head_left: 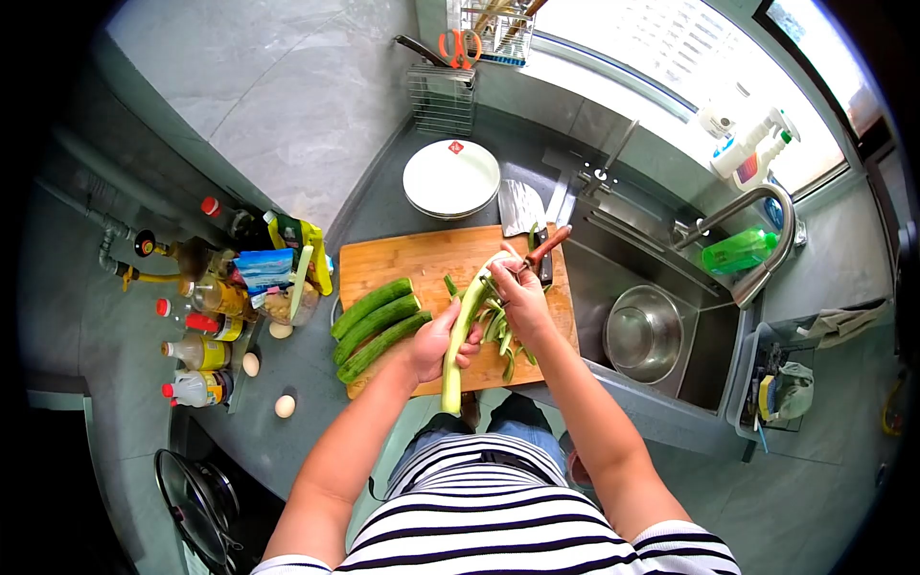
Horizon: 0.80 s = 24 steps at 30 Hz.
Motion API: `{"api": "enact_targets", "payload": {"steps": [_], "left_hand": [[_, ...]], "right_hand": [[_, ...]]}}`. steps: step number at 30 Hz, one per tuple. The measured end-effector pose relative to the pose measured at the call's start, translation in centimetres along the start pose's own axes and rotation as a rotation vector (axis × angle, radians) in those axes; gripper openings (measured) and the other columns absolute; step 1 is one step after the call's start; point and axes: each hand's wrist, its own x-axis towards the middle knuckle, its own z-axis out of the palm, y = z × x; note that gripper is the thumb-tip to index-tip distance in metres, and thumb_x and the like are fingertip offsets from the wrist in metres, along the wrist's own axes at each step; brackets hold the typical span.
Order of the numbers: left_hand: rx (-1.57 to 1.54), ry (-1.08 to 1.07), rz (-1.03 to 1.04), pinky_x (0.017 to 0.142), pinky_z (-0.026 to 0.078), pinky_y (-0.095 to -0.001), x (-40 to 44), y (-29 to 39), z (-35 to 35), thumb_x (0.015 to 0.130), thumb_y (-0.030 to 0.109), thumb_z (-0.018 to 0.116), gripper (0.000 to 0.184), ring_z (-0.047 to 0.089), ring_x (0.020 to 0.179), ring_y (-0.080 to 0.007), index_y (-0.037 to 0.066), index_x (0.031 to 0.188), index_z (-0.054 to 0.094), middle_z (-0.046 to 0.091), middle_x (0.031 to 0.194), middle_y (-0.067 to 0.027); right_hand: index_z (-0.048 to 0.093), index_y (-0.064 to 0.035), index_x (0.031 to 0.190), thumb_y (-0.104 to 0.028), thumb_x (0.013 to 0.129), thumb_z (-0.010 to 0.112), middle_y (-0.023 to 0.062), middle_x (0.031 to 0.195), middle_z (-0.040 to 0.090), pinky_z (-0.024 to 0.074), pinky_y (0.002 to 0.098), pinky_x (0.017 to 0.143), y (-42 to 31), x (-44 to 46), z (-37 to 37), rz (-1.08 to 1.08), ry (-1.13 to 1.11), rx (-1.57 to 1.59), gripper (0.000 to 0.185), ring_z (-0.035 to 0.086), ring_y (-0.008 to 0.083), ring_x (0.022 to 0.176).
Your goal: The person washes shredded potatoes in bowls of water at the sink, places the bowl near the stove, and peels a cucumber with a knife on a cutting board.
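My left hand [439,343] is closed around the middle of a mostly peeled, pale green cucumber [451,381], held slanted above the wooden cutting board [422,251]. In my right hand [520,297] is a peeler [550,245] with a brown handle, close to the cucumber's upper end. Its blade is largely hidden by my fingers. Three unpeeled dark green cucumbers [377,324] lie side by side on the board's left part. Green peel strips [500,331] are scattered beneath my hands. A cleaver [521,208] rests at the board's upper right, its black handle partly behind the peeler.
White plates [450,177] are stacked behind the board. To the right, a sink holds a metal bowl [644,333] under a curved faucet [767,206]. Bottles [199,353] and loose eggs [285,406] stand and lie at left. A wire rack [443,99] holds orange-handled scissors [460,48].
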Motion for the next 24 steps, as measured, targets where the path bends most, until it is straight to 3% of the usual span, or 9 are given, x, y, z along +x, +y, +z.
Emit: {"api": "enact_targets", "payload": {"steps": [1, 4, 6, 9, 14, 15, 16, 20, 24], "left_hand": [[-0.01, 0.051, 0.033, 0.042, 0.029, -0.016, 0.3, -0.2, -0.3, 0.099, 0.048, 0.028, 0.043, 0.033, 0.055, -0.0061, 0.012, 0.115, 0.046, 0.04, 0.074, -0.0009], [-0.085, -0.01, 0.048, 0.04, 0.028, -0.0149, 0.6, 0.1, -0.8, 0.098, 0.053, 0.027, 0.043, 0.033, 0.053, -0.0054, 0.014, 0.101, 0.045, 0.039, 0.073, -0.0002], [-0.088, -0.034, 0.038, 0.039, 0.027, -0.0143, 0.3, 0.3, -0.5, 0.095, 0.06, 0.024, 0.051, 0.033, 0.052, -0.0047, 0.015, 0.094, 0.046, 0.038, 0.071, -0.0001], [-0.085, 0.015, 0.053, 0.039, 0.027, -0.0134, -0.2, 0.4, 0.6, 0.089, 0.07, 0.024, 0.059, 0.032, 0.052, -0.0044, 0.016, 0.094, 0.046, 0.037, 0.07, 0.0005], [-0.192, -0.069, -0.002, 0.038, 0.025, -0.0125, -0.7, 0.6, 1.1, 0.079, 0.08, 0.026, 0.075, 0.029, 0.049, -0.004, 0.021, 0.119, 0.046, 0.035, 0.069, 0.0009], [-0.219, -0.105, -0.037, 0.038, 0.024, -0.0124, -0.5, 0.5, 0.6, 0.077, 0.082, 0.027, 0.078, 0.028, 0.049, -0.004, 0.023, 0.125, 0.045, 0.034, 0.068, 0.0009], [-0.238, -0.158, -0.047, 0.038, 0.024, -0.0124, -0.6, 0.3, 0.8, 0.077, 0.081, 0.027, 0.079, 0.028, 0.048, -0.0039, 0.023, 0.129, 0.043, 0.034, 0.068, 0.001], [-0.25, -0.271, -0.067, 0.037, 0.022, -0.0123, -1.0, 0.0, 1.0, 0.077, 0.081, 0.028, 0.082, 0.025, 0.046, -0.0037, 0.024, 0.135, 0.038, 0.032, 0.066, 0.0015], [-0.15, -0.256, -0.064, 0.038, 0.025, -0.014, -1.0, 0.2, -0.1, 0.085, 0.072, 0.031, 0.069, 0.027, 0.047, -0.0042, 0.022, 0.13, 0.041, 0.034, 0.066, 0.0016]], "right_hand": [[0.061, -0.009, 0.087, -0.012, 0.089, 0.062, -0.0016, 0.095, 0.058, 0.0379, 0.0313, 0.096, -0.4, 0.0, 0.4, -0.062, -0.003, -0.114, 0.004, 0.051, 0.0118, 0.11], [0.066, -0.0093, 0.085, -0.019, 0.08, 0.072, 0.0142, 0.135, 0.042, 0.0279, 0.0373, 0.105, -0.6, -1.3, 1.1, -0.122, -0.101, -0.412, 0.012, 0.035, 0.023, 0.13], [0.07, -0.0143, 0.084, -0.026, 0.071, 0.078, 0.0255, 0.151, 0.013, 0.0133, 0.0457, 0.111, -0.9, -1.7, 1.4, -0.317, -0.179, -0.723, 0.019, 0.007, 0.0372, 0.141], [0.071, -0.0122, 0.083, -0.023, 0.073, 0.077, 0.02, 0.154, 0.009, 0.0155, 0.0416, 0.111, -1.3, -1.8, 1.9, -0.331, -0.176, -0.781, 0.016, 0.013, 0.0345, 0.14], [0.071, -0.0134, 0.081, -0.02, 0.07, 0.079, 0.0219, 0.153, 0.01, 0.0129, 0.0429, 0.111, -1.2, -1.5, 2.1, -0.354, -0.173, -0.805, 0.015, 0.009, 0.0346, 0.142], [0.07, -0.0097, 0.089, -0.017, 0.075, 0.076, 0.019, 0.149, 0.023, 0.0302, 0.0421, 0.105, -1.1, -1.2, 1.9, -0.508, -0.069, -0.888, 0.017, 0.035, 0.0297, 0.131], [0.07, -0.0091, 0.088, -0.019, 0.075, 0.076, 0.0194, 0.15, 0.022, 0.0236, 0.0439, 0.107, -0.2, -0.1, 1.2, -0.358, 0.007, -0.642, 0.018, 0.03, 0.0304, 0.134], [0.065, 0.0004, 0.089, -0.016, 0.082, 0.071, 0.0122, 0.117, 0.058, 0.0426, 0.0316, 0.089, -0.2, 1.1, -0.2, -0.043, 0.125, -0.211, 0.019, 0.054, 0.019, 0.11], [0.065, 0.0011, 0.088, -0.016, 0.083, 0.07, 0.013, 0.108, 0.062, 0.0426, 0.0299, 0.086, -0.6, 1.2, -0.4, -0.006, 0.097, -0.119, 0.018, 0.055, 0.0176, 0.105]]}}
